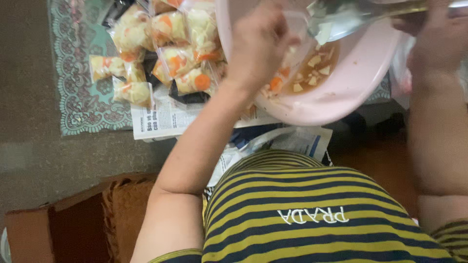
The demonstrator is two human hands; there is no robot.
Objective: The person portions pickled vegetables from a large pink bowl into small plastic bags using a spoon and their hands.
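From the head view I saw the left hand closed in a grip on a clear bag, its fingers pinched together on the plastic and holding it over the pink basin. The right hand was shut around the handle of a metal ladle, whose bowl sat just beside the left grip, at the bag's mouth — whether the two touched, I could not tell. Below both grips, in the low side of the tilted basin, lay brownish liquid with pale chunks and an orange carrot slice.

To the left of the left grip, well apart from it, a heap of filled bags held pale and orange pieces; they lay on a sheet of newspaper and partly on a green lace mat. More newspaper and a crumpled plastic sheet lay under the basin, nearer my body. A striped shirt in yellow and dark bands filled the lower frame, and a brown wooden piece stood at the lower left — what it belonged to I could not make out.
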